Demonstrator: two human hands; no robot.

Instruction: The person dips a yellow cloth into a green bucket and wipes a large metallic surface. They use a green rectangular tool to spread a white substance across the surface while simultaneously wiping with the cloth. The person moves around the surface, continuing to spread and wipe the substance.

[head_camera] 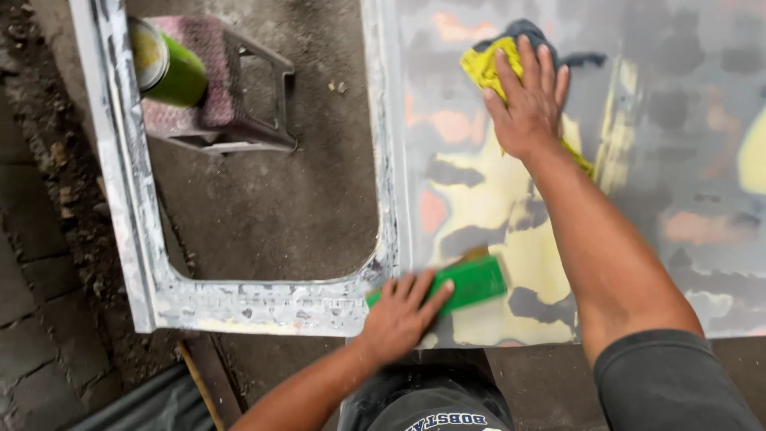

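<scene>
Nearest me, my left hand (403, 310) presses a green sanding block (463, 285) on the patchy grey-and-yellow panel (670, 160), fingers (427, 291) curled over it. Farther up, my right hand (527, 100) lies flat, fingers spread, on a yellow cloth (483, 68). Beyond the panel's window opening, a green can (171, 68) rests on a plastic stool (239, 88).

A green can (166, 64), yellowish lid, rests on the stool (239, 96).
</scene>
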